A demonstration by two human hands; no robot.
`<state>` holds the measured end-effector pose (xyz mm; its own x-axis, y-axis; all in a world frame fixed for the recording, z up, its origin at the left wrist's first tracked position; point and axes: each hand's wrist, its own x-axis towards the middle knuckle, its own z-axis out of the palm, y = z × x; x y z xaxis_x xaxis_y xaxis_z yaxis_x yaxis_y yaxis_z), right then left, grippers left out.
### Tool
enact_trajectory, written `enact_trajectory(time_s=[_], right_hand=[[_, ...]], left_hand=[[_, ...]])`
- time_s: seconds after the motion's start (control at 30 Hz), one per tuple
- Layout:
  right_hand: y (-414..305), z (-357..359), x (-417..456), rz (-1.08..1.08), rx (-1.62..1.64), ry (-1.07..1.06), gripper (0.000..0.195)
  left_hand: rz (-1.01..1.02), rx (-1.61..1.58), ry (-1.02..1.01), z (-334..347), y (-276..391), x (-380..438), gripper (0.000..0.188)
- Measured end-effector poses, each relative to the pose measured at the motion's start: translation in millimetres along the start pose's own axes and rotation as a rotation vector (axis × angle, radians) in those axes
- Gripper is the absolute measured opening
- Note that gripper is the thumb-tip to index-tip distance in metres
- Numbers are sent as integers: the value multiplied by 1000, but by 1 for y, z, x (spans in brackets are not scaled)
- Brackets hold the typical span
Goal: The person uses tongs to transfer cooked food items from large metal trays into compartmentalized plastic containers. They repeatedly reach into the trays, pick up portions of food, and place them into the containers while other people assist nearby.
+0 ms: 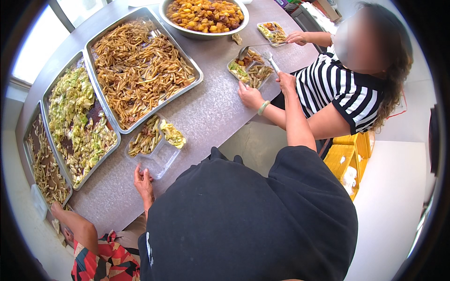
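Observation:
My right hand (286,82) grips metal tongs (271,62), whose tips hang over the right side of a filled compartment tray (261,84). Cabbage, brown strips and cubed food sit in that tray. A co-worker's bangled hand (250,95) touches its near edge, while their other hand (298,38) holds a ladle (243,52) above it. My left hand (143,182) has its fingers at the near edge of a clear plastic compartment tray (165,162); whether they grip it I cannot tell. Green vegetable strips and cabbage fill two of its compartments, and the front one is bare.
Large metal trays hold brown strips (140,73), chopped cabbage (70,95) and pale green strips (45,161) along the table (214,95). A steel bowl (204,33) of cubed food and another filled tray (272,32) stand farther back. A patterned sleeve (105,254) is at lower left.

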<state>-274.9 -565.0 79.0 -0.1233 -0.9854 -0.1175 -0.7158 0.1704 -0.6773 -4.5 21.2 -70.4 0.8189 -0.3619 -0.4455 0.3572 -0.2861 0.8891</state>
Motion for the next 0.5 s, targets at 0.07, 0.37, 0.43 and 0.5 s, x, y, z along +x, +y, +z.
enact_trajectory(time_s=[0.07,0.37,0.43,0.5], right_hand=[[4,1,7,30,73,-21,27],[11,-7,7,156,489,-168,25],[3,-13,-8,158,543,-275,25],[-4,-20,-29,136,602,-397,26]], left_hand=[[-2,1,0,0,0,0,43],[-24,-18,0,0,-2,1,43],[-74,-17,-1,-6,8,1,41],[213,314,237,-2,28,1,37]])
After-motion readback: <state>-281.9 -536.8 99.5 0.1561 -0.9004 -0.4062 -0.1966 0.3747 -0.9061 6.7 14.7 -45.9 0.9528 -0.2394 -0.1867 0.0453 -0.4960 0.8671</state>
